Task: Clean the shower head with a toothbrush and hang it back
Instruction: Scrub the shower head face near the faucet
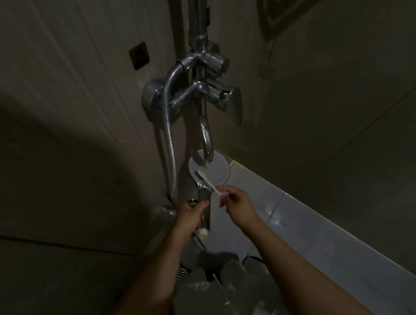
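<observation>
Curled round the chrome handle (204,195), the left hand (191,216) held the shower head (217,172) face-up, its disc just beyond the knuckles and partly under the spout (206,136). Beside it, the right hand (237,204) pinched the toothbrush (208,180) by the very end of its stem, with the bristles lying on the near side of the disc.

That pinch looked like the weak point. Held so far from the bristles, the brush would probably twist or slip free under any firm scrub, more so if the fingers were wet, and drop to the floor below the hands. A stroke carried further away from the grip could knock the spout. Scrubbing pressure might also turn the head in the left hand's hold, and the hose (169,132) hanging to the left of it could tug. In such dim light, some nozzles could easily be missed.
</observation>
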